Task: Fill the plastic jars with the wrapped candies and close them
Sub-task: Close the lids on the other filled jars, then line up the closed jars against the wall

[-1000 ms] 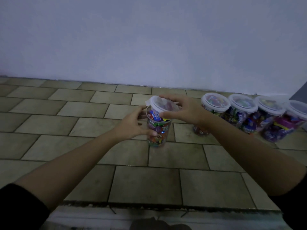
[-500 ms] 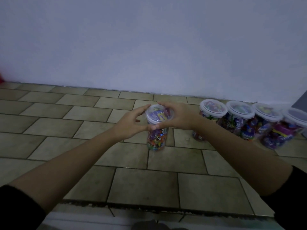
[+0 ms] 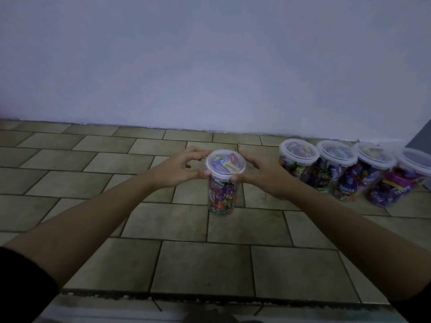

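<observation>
Being stretched out over the tiled floor (image 3: 186,264), on the near side of the jar (image 3: 221,199), two bare forearms are being brought together at its top. The jar is being kept upright on the tiles and is packed with wrapped candies (image 3: 220,191) up to its clear lid (image 3: 225,163).

The lid's rim is being pinched from the left of the jar by the left hand (image 3: 177,171), thumb under the rim and fingers arched toward its far edge. It is being pinched likewise from the right by the right hand (image 3: 263,176). Both hands are half curled, and nothing else is being held. Whether the lid is fully seated cannot be told.

The filled jar is being judged fairly heavy for its size, smooth and perhaps slippery. Its thin wall is likely to give if squeezed. Hold is therefore best taken at the stiffer rim, with the springy lid being pressed down all around.

Five jars are being counted: this one, plus four closed jars (image 3: 338,169) in a close row to its right and slightly beyond, the last being cut by the frame edge. Five lids and two hands are being counted; the candies are too many to be counted. Beyond the jar a plain wall (image 3: 210,66) is being shown.
</observation>
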